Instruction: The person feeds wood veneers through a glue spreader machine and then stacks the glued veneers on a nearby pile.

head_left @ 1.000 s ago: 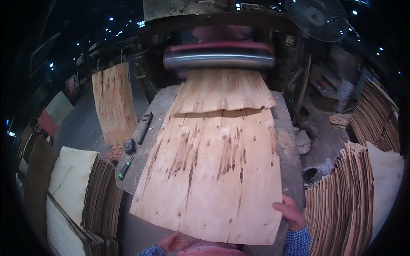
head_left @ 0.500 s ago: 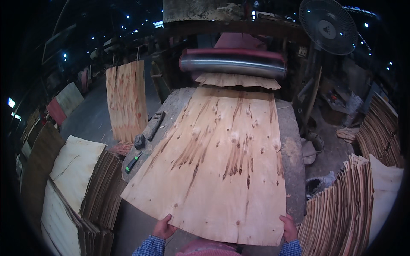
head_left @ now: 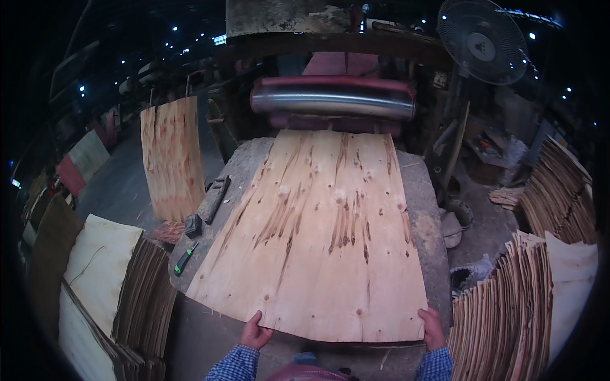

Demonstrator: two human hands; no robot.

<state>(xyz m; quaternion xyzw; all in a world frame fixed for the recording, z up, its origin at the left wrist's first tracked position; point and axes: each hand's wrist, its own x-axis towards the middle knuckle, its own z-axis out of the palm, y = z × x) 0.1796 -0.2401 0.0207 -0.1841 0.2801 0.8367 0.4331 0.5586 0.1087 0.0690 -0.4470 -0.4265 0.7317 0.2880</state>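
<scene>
A large pale wood veneer sheet (head_left: pixel 330 254), streaked with dark knots, lies along the grey worktable (head_left: pixel 429 216). My left hand (head_left: pixel 255 332) grips its near edge toward the left, thumb on top and fingers underneath. At the near right corner, my right hand (head_left: pixel 433 329) pinches the sheet the same way. The sheet's far end reaches up close to a shiny metal roller (head_left: pixel 333 101) with red on its upper side. Whether that end touches the machine cannot be made out in the dark below the roller.
On the table's left side lie a green-and-black utility knife (head_left: pixel 185 259) and a dark metal bar (head_left: pixel 216 198). Veneer stacks stand at left (head_left: pixel 143 292) and right (head_left: pixel 502 308). A reddish veneer sheet (head_left: pixel 171 159) stands upright at left. A fan (head_left: pixel 483 44) hangs at upper right.
Another sheet's end, seen under the roller before, has gone out of sight into the machine. The held sheet and both hands have shifted slightly away from me, toward the roller. My view has turned slightly.
</scene>
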